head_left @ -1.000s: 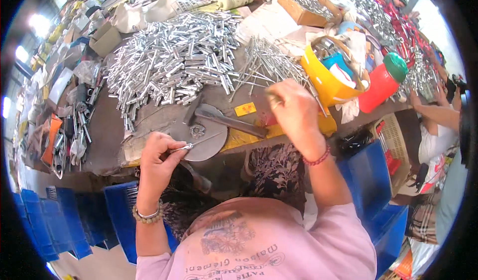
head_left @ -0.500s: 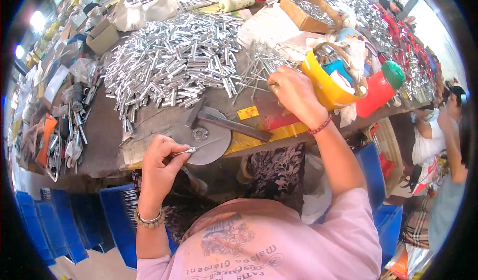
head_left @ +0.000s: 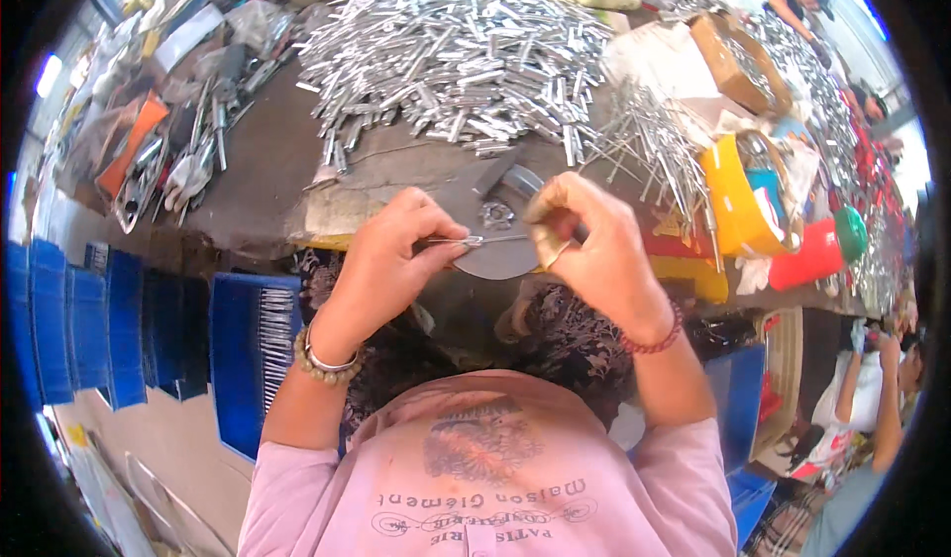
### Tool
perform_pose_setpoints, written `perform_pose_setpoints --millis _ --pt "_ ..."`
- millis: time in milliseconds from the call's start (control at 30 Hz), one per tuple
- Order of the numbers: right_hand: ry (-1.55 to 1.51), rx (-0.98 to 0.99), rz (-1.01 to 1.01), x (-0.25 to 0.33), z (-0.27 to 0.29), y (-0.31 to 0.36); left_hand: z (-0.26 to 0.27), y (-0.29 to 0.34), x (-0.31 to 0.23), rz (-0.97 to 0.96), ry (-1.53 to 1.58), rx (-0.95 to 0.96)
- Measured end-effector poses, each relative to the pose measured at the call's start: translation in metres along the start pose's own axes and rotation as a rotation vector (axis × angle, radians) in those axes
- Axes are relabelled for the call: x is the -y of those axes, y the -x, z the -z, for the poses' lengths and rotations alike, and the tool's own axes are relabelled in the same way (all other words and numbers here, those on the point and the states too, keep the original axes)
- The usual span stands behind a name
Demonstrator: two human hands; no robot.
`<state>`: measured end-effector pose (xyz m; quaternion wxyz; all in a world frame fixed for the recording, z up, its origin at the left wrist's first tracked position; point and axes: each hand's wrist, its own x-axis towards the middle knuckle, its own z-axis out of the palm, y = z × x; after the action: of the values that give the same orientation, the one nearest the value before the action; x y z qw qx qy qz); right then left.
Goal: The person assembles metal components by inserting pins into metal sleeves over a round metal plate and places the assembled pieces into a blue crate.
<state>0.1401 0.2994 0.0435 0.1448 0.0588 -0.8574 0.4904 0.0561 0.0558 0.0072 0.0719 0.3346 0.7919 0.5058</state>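
My left hand [head_left: 411, 240] pinches a small silver fitting [head_left: 474, 241] with a thin metal rod through it. The thin metal rod [head_left: 507, 237] runs across to my right hand [head_left: 592, 240], whose thumb and fingers are closed at its other end. Whether this is one rod or two, I cannot tell. Beneath the hands lies a round grey metal disc [head_left: 492, 264] with a small ring-shaped piece [head_left: 495, 214] on it. A hammer [head_left: 498, 173] rests behind, its handle mostly hidden by my right hand.
A heap of short silver tubes [head_left: 446, 62] covers the table's back. Loose thin rods [head_left: 649, 141] lie right of it, near a yellow container [head_left: 733, 196] and a red bottle [head_left: 807, 263] with a green cap. Blue bins [head_left: 238, 359] stand below the left edge. Other people are at far right.
My right hand has come from the thin rods on the right to the rod by my left hand. The view has shifted, and both hands are now close together over the disc.
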Motion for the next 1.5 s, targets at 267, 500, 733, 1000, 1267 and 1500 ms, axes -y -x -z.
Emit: perform_pose_setpoints --millis 267,500,733,1000,1267,1500 --pt "0.017 0.043 0.054 -0.001 -0.037 -0.006 -0.001 0.003 0.002 -0.038 0.037 -0.031" --pt "0.132 0.034 0.146 -0.005 -0.04 -0.007 0.0 0.003 -0.001 -0.079 -0.087 -0.038" --pt "0.46 0.036 0.274 0.006 -0.035 -0.001 -0.003 0.003 0.004 -0.092 -0.095 -0.057" --pt "0.728 -0.069 0.135 -0.019 0.009 0.01 0.003 0.001 -0.003 0.003 0.004 0.006" --pt "0.467 -0.121 0.19 0.009 0.01 0.041 -0.003 0.001 -0.004 0.017 -0.01 -0.035" --pt "0.576 -0.078 0.252 0.01 -0.002 0.052 -0.002 -0.002 -0.005 -0.031 -0.044 -0.037"
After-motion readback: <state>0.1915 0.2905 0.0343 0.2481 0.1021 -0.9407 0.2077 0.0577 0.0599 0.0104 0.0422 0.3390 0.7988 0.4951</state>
